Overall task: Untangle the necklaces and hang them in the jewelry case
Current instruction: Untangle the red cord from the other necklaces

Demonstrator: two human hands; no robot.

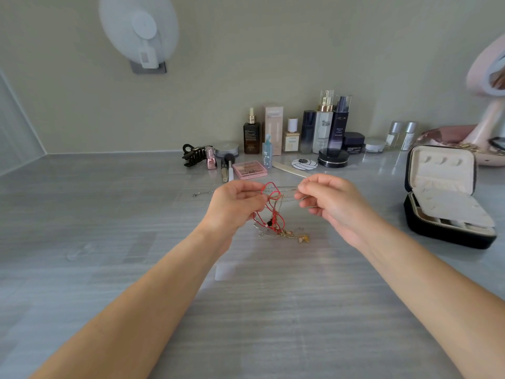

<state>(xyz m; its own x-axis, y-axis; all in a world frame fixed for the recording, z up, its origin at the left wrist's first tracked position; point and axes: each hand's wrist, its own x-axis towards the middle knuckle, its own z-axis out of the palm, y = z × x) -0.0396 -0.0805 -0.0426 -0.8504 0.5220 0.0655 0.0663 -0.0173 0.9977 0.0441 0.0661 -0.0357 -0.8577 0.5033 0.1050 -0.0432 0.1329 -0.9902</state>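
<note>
A tangle of necklaces hangs between my hands above the grey table: a red cord necklace [271, 206], thin silver chains [284, 190] and a gold chain with a pendant [304, 238] that touches the table. My left hand [235, 204] pinches the red cord and the chains at its fingertips. My right hand [329, 199] pinches the silver chains on the other side. One silver chain end [200, 193] trails left on the table. The black jewelry case [448, 214] stands open at the right, its cream lid upright.
Cosmetic bottles and jars [322, 127] line the back wall, with a pink eyeshadow palette [250, 169], a black hair claw [194, 155] and brushes in front. A pink mirror stand [489, 116] rises at the far right. A white fan [139, 31] hangs on the wall.
</note>
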